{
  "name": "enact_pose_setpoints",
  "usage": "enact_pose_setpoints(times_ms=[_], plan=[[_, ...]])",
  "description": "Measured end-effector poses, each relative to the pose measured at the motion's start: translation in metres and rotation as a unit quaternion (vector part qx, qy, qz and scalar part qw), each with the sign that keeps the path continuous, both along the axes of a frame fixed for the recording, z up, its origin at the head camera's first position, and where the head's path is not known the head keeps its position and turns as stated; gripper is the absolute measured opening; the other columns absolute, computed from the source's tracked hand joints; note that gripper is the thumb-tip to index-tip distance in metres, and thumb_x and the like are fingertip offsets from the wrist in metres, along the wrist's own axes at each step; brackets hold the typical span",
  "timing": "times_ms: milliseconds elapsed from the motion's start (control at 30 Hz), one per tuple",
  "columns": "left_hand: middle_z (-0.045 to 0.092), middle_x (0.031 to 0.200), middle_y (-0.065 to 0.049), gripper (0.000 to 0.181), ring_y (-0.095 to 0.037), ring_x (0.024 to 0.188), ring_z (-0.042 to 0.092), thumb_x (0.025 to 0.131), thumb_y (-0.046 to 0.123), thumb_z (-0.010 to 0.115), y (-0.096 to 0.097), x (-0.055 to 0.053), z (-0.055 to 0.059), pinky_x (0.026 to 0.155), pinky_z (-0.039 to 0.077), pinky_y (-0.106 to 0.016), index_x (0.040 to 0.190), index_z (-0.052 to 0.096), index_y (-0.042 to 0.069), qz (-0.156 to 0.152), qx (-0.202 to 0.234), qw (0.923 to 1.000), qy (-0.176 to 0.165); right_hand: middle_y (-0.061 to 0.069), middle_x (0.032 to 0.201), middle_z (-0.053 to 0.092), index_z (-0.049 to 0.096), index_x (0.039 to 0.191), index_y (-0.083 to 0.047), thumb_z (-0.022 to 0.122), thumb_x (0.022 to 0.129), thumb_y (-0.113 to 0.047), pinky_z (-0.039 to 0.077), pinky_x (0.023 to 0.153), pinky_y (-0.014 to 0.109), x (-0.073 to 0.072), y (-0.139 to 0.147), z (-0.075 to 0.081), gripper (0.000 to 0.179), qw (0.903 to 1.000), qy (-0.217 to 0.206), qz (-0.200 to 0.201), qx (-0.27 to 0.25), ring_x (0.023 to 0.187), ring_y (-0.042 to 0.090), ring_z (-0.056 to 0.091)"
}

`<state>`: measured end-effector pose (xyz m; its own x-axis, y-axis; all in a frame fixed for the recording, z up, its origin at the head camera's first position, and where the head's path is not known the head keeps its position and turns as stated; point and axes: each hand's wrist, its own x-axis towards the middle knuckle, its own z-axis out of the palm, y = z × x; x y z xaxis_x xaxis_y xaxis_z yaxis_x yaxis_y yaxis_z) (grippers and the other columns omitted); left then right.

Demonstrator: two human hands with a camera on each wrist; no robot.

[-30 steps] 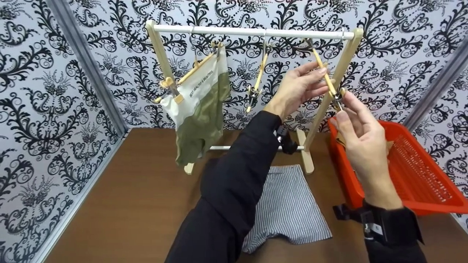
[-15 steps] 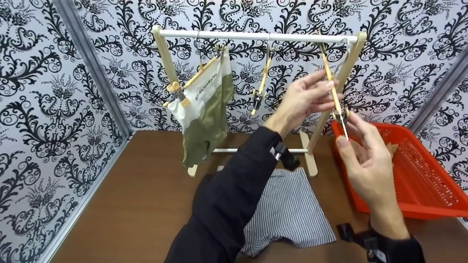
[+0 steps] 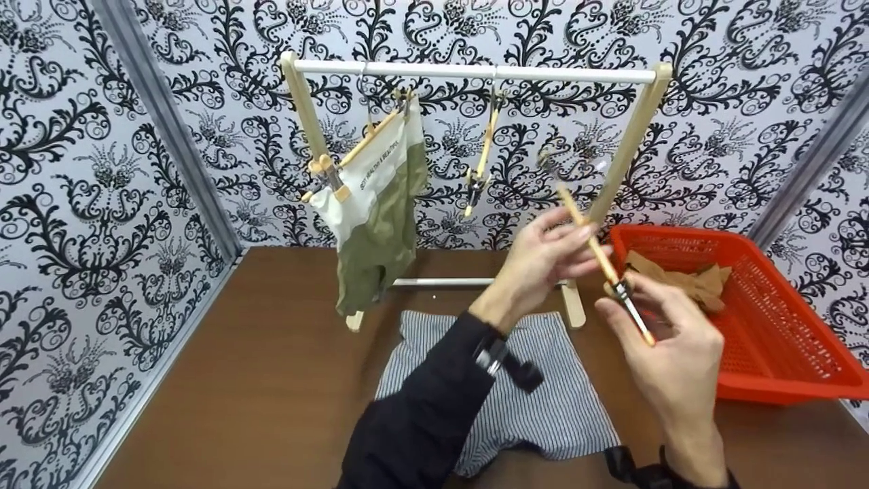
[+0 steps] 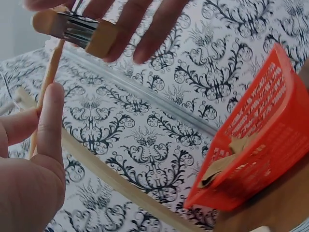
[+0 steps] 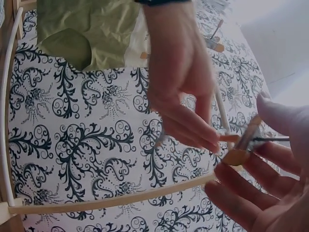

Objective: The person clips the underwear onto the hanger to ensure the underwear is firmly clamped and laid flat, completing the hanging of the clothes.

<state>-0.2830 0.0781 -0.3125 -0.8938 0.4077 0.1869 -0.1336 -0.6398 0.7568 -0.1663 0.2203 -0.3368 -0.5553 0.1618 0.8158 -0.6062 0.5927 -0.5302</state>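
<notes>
My left hand (image 3: 536, 261) pinches the slim wooden bar of a clip hanger (image 3: 597, 252) between thumb and fingers, in front of the rack's right post. The hanger slants, its far end blurred. At its near end is a clip (image 5: 244, 145) with metal sides and wooden tips. My right hand (image 3: 669, 343) has thumb and fingers about this clip end. A pair of grey striped shorts (image 3: 543, 387) lies on the table below, partly covered by my left sleeve. Green and white shorts (image 3: 380, 210) hang by clips on the rack's left side.
The wooden rack has a white top rail (image 3: 441, 70); a second clip hanger (image 3: 485, 146) hangs from it without clothing. At the right stands a red basket (image 3: 781, 387) with brown cloth (image 3: 686, 278) inside. A patterned wall (image 3: 108, 204) closes off the back and sides.
The hanger in my hands has come off the right end of the rail and moved down towards me. Both hands have lowered with it; more of the striped shorts shows.
</notes>
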Motion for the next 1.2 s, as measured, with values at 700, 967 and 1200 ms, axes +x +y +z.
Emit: enact_pose_setpoints(times_ms=[700,967,1200], plan=[[0.068,0.108,-0.020,0.045,-0.027,0.080,0.074,0.095,-0.004,0.065,-0.040,0.023,-0.068,0.074,0.060,-0.032,0.135,0.047,-0.002,0.123,0.066,0.9872,-0.077,0.004,0.101,0.077,0.077,0.111,-0.006,0.093,0.072,-0.008,0.054,0.068,0.014,-0.012,-0.022,-0.022,0.043,0.9951,-0.039,0.043,0.080,0.080,0.017,0.071],[0.064,0.121,-0.020,0.049,-0.028,0.087,0.074,0.099,0.005,0.063,-0.068,0.031,-0.082,0.080,0.060,-0.038,0.142,0.041,0.002,0.130,0.047,0.9883,-0.065,0.007,0.099,0.075,0.074,0.108,-0.002,0.085,0.082,-0.008,0.058,0.072,0.021,-0.026,-0.032,-0.024,0.029,0.9869,-0.105,0.107,0.060,0.082,0.021,0.073],[0.057,0.138,-0.022,0.056,-0.034,0.108,0.068,0.103,0.016,0.058,-0.106,0.028,-0.090,0.092,0.056,-0.044,0.150,0.035,-0.002,0.132,-0.020,0.9907,-0.025,0.016,0.097,0.073,0.070,0.115,0.002,0.073,0.093,-0.008,0.061,0.069,0.037,-0.037,-0.020,-0.016,0.025,0.9568,-0.214,0.177,-0.086,0.079,0.023,0.074]])
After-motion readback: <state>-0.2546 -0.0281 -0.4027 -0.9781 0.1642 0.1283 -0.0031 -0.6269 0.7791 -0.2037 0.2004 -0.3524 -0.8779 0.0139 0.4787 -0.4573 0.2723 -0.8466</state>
